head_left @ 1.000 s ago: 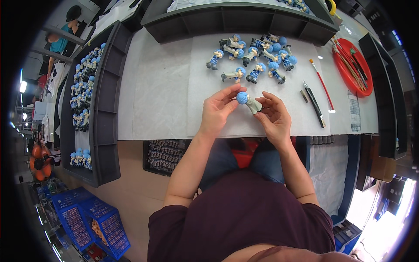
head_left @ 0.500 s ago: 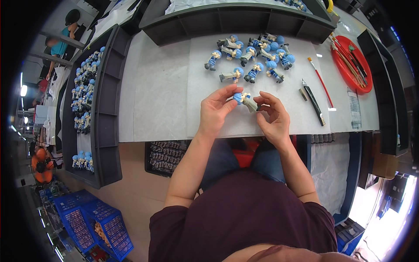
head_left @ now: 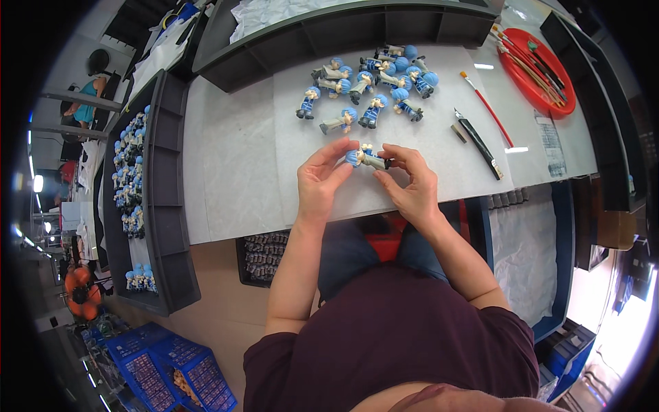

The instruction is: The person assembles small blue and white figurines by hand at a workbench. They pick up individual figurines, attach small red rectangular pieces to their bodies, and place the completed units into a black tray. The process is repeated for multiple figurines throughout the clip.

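Between both hands, just above the table's near edge, lies a small blue-haired figurine [head_left: 369, 161] with a grey-green garment and dark feet. Thumb and fingers of my left hand [head_left: 325, 180] pinch it by the blue hair. At the other end my right hand [head_left: 414, 184] has its thumb and fingertips closed on the feet. Beyond my hands a loose group of similar figurines [head_left: 372, 111] lies on the white sheet [head_left: 240, 137], some in blue outfits and others in grey-green.
A grey tray of figurines [head_left: 167, 199] stands at left, another grey tray [head_left: 343, 40] at the back. To the right lie a red brush [head_left: 489, 110], a black craft knife [head_left: 479, 143] and its cap [head_left: 458, 133]. A red dish [head_left: 569, 103] holds several brushes.
My head view has turned, so the table and trays appear shifted and tilted. The figurine stays between my hands, turned to lie more level, and my right fingers have come closer around its feet.
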